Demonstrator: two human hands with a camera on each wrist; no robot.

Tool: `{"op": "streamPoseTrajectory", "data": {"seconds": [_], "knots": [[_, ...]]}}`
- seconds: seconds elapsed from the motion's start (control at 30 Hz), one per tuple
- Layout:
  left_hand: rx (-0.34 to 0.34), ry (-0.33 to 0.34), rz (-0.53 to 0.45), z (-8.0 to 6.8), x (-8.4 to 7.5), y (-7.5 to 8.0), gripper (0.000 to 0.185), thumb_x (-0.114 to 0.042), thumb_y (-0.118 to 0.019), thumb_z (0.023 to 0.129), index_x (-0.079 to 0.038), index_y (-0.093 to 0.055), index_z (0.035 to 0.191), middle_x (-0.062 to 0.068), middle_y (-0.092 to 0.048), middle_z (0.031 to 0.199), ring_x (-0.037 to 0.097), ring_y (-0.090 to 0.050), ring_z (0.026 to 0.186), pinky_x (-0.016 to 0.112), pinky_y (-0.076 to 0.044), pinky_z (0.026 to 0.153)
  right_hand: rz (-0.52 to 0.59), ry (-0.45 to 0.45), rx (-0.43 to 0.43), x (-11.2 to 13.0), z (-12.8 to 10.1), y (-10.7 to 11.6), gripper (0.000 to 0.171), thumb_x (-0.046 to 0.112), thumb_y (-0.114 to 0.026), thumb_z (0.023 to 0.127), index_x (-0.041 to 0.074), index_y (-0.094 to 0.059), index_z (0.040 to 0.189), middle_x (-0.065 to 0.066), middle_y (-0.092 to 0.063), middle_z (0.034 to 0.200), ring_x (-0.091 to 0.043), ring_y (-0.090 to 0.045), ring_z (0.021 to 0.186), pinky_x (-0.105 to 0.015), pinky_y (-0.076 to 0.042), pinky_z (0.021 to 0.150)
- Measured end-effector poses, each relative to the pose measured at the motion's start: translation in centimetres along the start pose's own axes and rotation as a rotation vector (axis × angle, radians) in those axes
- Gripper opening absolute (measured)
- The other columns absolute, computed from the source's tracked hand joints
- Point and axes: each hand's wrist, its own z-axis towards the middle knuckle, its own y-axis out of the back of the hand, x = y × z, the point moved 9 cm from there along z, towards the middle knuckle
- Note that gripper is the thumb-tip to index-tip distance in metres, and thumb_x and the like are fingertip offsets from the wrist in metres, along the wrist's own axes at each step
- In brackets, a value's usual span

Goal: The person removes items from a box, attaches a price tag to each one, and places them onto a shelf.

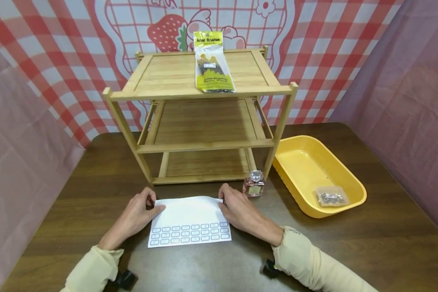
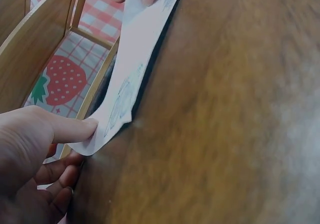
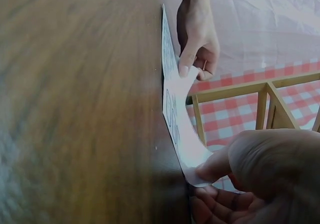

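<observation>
The left hand (image 1: 136, 215) pinches the far left corner of a sheet (image 1: 190, 221), thumb on top and fingers curled beneath, as the left wrist view shows; its grip is clamped on the paper. The right hand (image 1: 239, 211) pinches the far right corner the same way, its grip closed on that edge. Between them the far edge of the sheet lifts off the worktop (image 1: 350, 251) and curls, while the near edge lies flat.

The sheet is thin white paper, rectangular, printed near its front edge with three rows of small rounded boxes. It lies on the worktop directly in front of the person, just before the rack (image 1: 200, 117). The worktop is dark brown wood grain, smooth with a dull sheen.

The rack is pale bamboo with three slatted tiers and square posts. On its top tier lies a glossy yellow-green packet (image 1: 211, 63) of brushes. Beside the right hand stands a small square glass bottle (image 1: 254, 184) with a faceted clear stopper. To the right sits a yellow plastic tray (image 1: 303, 162), oblong with rounded corners, holding a small clear bag (image 1: 330, 197).
</observation>
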Motion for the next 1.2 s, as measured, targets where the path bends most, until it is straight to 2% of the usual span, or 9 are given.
{"op": "streamPoseTrajectory", "data": {"seconds": [0.17, 0.5, 0.77, 1.0, 1.2], "knots": [[-0.004, 0.020, -0.022, 0.0, -0.1, 0.0, 0.025, -0.006, -0.074, 0.095, -0.004, -0.050, 0.096, 0.009, -0.055, 0.088, 0.024, -0.052, 0.080, 0.032, -0.042, 0.065, 0.038, -0.005, -0.005, 0.0, 0.0, 0.1, 0.021, -0.002, -0.070, 0.092, 0.008, -0.052, 0.097, 0.001, -0.055, 0.077, -0.014, -0.052, 0.065, -0.029, -0.045, 0.053], [-0.051, 0.005, -0.041, -0.2, -1.0, 0.6, 0.018, -0.004, -0.071, 0.097, -0.003, -0.053, 0.098, 0.009, -0.058, 0.087, 0.023, -0.054, 0.080, 0.032, -0.044, 0.065, 0.106, -0.003, -0.048, 0.4, 0.1, 1.1, 0.015, -0.004, -0.067, 0.094, 0.004, -0.057, 0.104, -0.008, -0.067, 0.086, -0.016, -0.060, 0.068, -0.029, -0.050, 0.056], [-0.116, -0.011, -0.096, -0.1, -1.5, 1.2, 0.013, -0.004, -0.068, 0.099, 0.001, -0.060, 0.106, 0.011, -0.064, 0.087, 0.021, -0.056, 0.076, 0.026, -0.046, 0.062, 0.240, -0.049, -0.067, 0.0, 0.1, 2.0, 0.018, -0.005, -0.067, 0.095, -0.002, -0.059, 0.111, -0.005, -0.061, 0.083, -0.015, -0.062, 0.071, -0.027, -0.054, 0.059], [-0.140, 0.045, -0.253, -0.3, -1.7, 1.3, 0.016, -0.007, -0.065, 0.103, 0.003, -0.058, 0.113, 0.021, -0.073, 0.103, 0.024, -0.068, 0.087, 0.025, -0.052, 0.070, 0.360, -0.012, -0.131, -0.1, -0.1, 3.2, 0.018, -0.009, -0.066, 0.093, -0.003, -0.058, 0.109, -0.004, -0.059, 0.078, -0.013, -0.056, 0.066, -0.026, -0.050, 0.056], [-0.150, 0.086, -0.488, -0.6, -2.1, 1.4, 0.022, -0.010, -0.064, 0.104, 0.004, -0.056, 0.118, 0.019, -0.074, 0.098, 0.014, -0.068, 0.076, 0.024, -0.053, 0.067, 0.453, -0.010, -0.144, -0.2, -0.2, 4.3, 0.017, -0.010, -0.065, 0.094, -0.004, -0.056, 0.108, -0.003, -0.058, 0.077, -0.010, -0.051, 0.064, -0.023, -0.044, 0.055]]}}
